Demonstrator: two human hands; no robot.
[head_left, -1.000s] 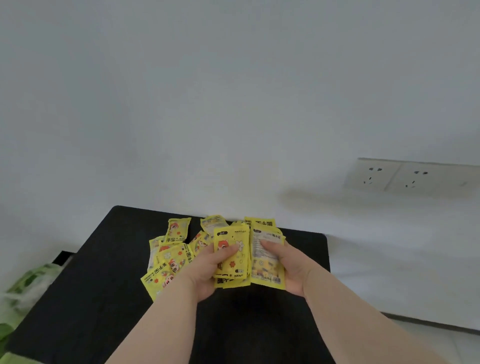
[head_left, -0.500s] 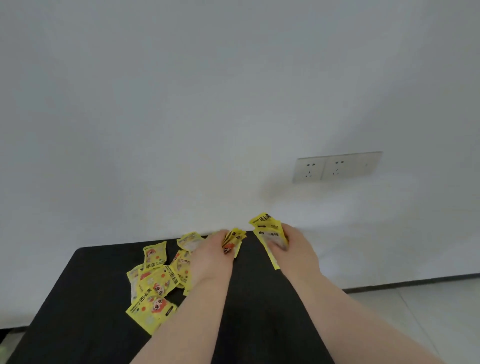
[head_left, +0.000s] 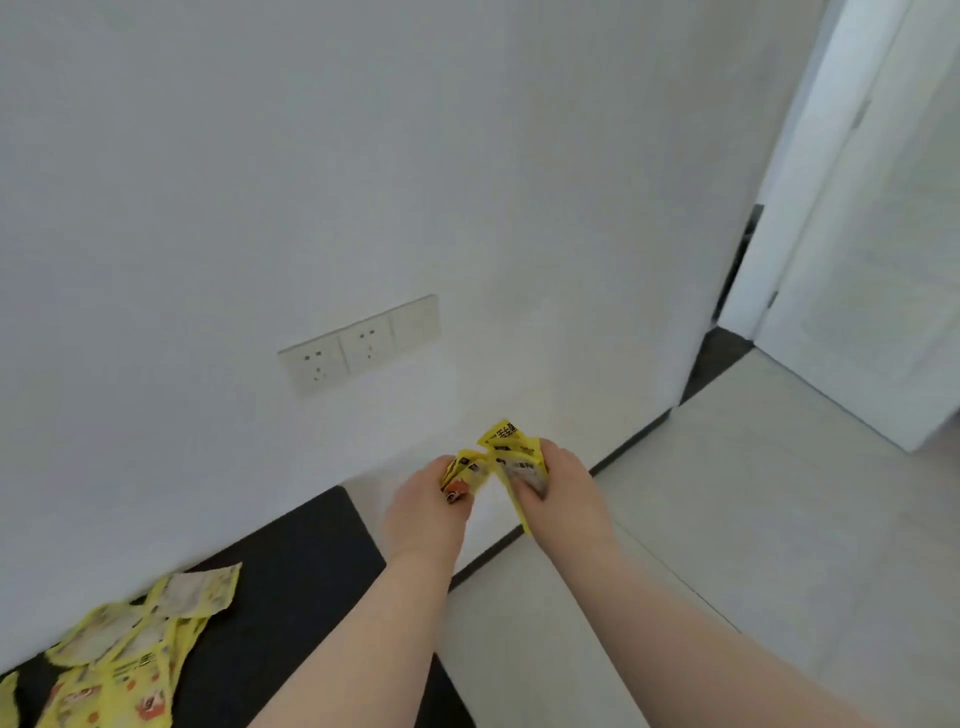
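Left hand (head_left: 428, 506) pinches a small wad of packets (head_left: 514, 448), and right hand (head_left: 563, 493) grips a looser fan of them. Both are held in the air past the table (head_left: 291, 561) edge, over the floor (head_left: 727, 519). Risk: the wrappers look slick and splayed, so one could slide free and drop to the floor, away from the pile (head_left: 130, 649).

I count two hands, the left hand (head_left: 428, 506) and the right hand (head_left: 563, 499). They hold two bunches of yellow packets (head_left: 514, 457), too overlapped to number. One loose heap (head_left: 130, 654) of several more lies on one black surface (head_left: 291, 571). There are three wall plates (head_left: 358, 345), two with sockets.
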